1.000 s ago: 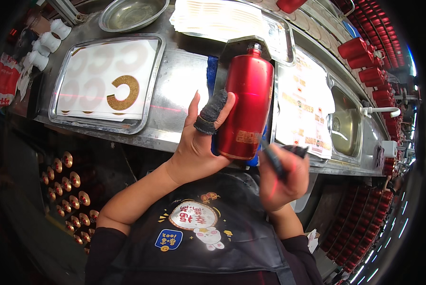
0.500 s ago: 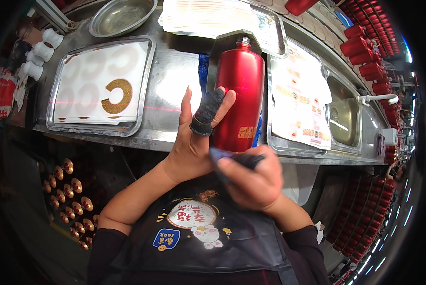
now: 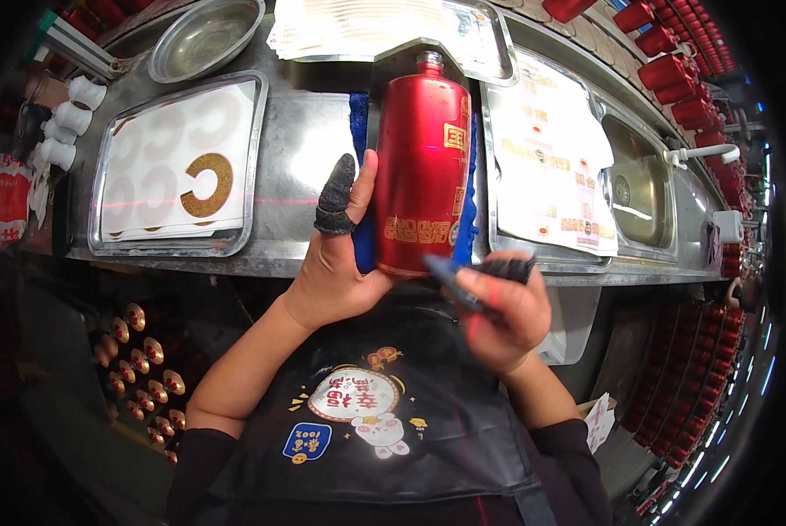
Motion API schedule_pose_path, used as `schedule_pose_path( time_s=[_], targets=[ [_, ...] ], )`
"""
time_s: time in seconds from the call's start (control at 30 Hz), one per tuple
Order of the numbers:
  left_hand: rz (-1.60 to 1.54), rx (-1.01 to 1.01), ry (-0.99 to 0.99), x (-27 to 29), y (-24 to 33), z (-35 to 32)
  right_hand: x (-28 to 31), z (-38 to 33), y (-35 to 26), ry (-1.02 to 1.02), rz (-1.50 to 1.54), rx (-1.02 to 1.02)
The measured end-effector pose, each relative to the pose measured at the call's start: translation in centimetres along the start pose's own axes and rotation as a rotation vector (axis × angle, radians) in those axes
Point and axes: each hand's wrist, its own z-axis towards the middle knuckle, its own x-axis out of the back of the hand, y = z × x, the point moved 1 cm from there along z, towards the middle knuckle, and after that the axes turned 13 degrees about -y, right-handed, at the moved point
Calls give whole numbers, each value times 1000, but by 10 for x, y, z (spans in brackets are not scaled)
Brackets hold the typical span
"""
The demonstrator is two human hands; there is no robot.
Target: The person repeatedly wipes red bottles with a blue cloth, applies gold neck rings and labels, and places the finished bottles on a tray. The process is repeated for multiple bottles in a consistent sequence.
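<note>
Left hand (image 3: 340, 263) grasps the red bottle (image 3: 421, 167) at twelve o'clock, right hand (image 3: 502, 307) clenched on a dark tool (image 3: 450, 279), labelling apparently underway, careful alignment needed.

Steel tabletop (image 3: 309, 140) carried a tray (image 3: 175, 171) w/ white sheets & one gold C-shaped sticker (image 3: 205, 185). A metal bowl (image 3: 205, 37) sat above it; sink (image 3: 643, 188) to the right, red bottles (image 3: 673, 70) racked beyond.

I see tall glossy red metal bottle (image 3: 422, 167), gold marks, silver neck | black rubber finger cot (image 3: 334, 198) on my left hand (image 3: 336, 272) | gold letter sticker on white sheet (image 3: 205, 185), steel counter's left end | blue cloth (image 3: 465, 219) under bottle | black apron (image 3: 384, 430), white-pink cartoon patch
</note>
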Motion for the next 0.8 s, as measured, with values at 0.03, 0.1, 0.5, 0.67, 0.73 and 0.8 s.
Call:
schedule_pose_path(
  time_s=[0.03,0.1,0.5,0.67,0.73,0.8],
  targets=[
    [-6,8,16,0,2,-1,3,1,1,68,-8,-61],
    [-18,60,21,2,6,-3,3,3,-2,-75,-148,210],
    [180,56,-18,-2,26,14,15,76,54,-30,375,-252],
    [-102,185,-52,-5,17,4,25,114,73,199,54,-181],
    [-108,169,-62,-7,11,2,23,89,44,130,-188,234],
    [-197,124,30,-10,8,1,22,77,26,41,-26,446]
  ],
)
